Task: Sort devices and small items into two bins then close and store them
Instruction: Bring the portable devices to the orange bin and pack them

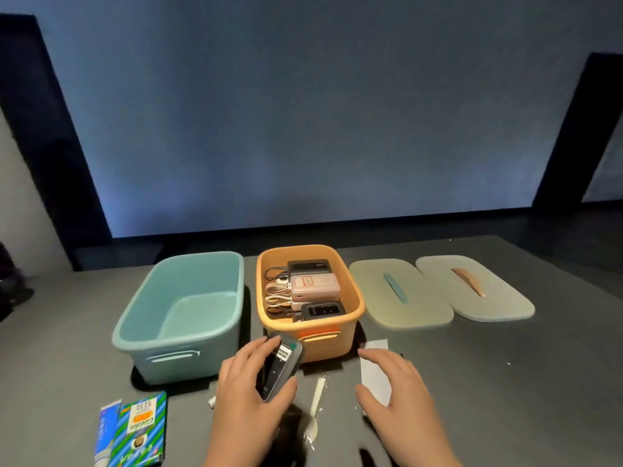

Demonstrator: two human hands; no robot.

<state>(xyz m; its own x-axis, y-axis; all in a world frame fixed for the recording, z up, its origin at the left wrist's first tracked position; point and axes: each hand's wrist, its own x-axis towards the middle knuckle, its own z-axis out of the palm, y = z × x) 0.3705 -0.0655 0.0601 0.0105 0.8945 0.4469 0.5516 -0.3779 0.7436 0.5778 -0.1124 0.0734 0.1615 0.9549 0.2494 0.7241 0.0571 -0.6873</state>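
The left hand (251, 382) grips a dark device (279, 365) at the orange bin's (354, 318) six o'clock; the right hand (397, 389) hovers, fingers relaxed.

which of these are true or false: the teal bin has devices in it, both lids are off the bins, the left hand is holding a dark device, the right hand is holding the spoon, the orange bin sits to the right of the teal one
1. The teal bin has devices in it. False: it shows only its bare floor; the devices lie in the orange bin.
2. Both lids are off the bins. True: the two lids lie flat on the table.
3. The left hand holds a dark device. True.
4. The right hand holds the spoon. False: it is on a white packet; the spoon lies untouched.
5. The orange bin is right of the teal one. True.
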